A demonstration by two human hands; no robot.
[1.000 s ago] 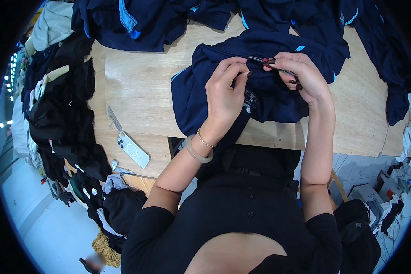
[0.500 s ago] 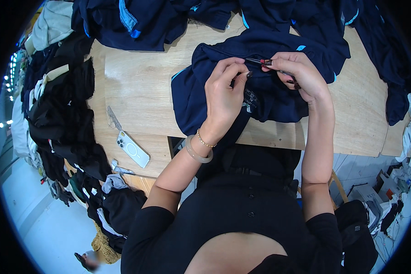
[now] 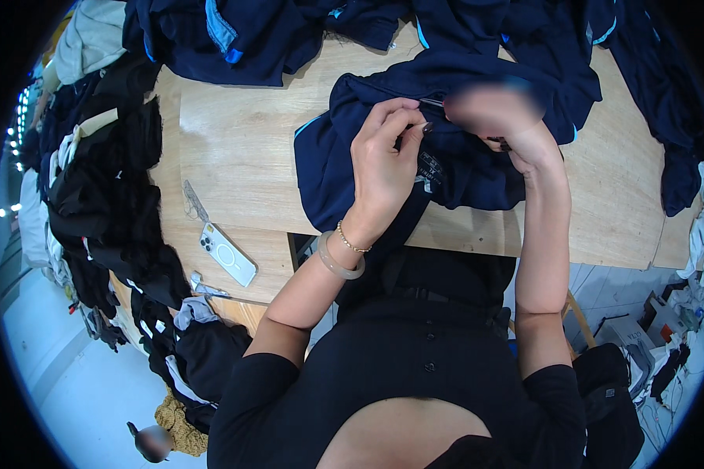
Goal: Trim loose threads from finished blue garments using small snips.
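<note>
Hidden: the right hand [image 3: 497,113] is a soft blur, so its fingers cannot be made out. I cannot tell if it is open or closed, or what it holds. A thin dark stick-like thing [image 3: 432,102] pokes out between the 2 hands; it is too small to tell what it is.
Table: the wooden table [image 3: 235,156] is the big thing here. Piles of dark clothes [image 3: 109,195] hang over its left edge, and more navy clothes [image 3: 203,39] sit at its far side.
Garment: the navy garment [image 3: 344,156] lies bunched up on the table, close to the near edge, right in front of the person. It is dark blue with thin light blue trim. A small tag with print shows near its middle.
Left hand: the left hand [image 3: 383,168] is curled, fingertips pinched together on a fold of the garment. 2 bracelets sit on its wrist.
Phone: a white phone [image 3: 228,254] lies face down on the table, left of the garment, well apart from it.
</note>
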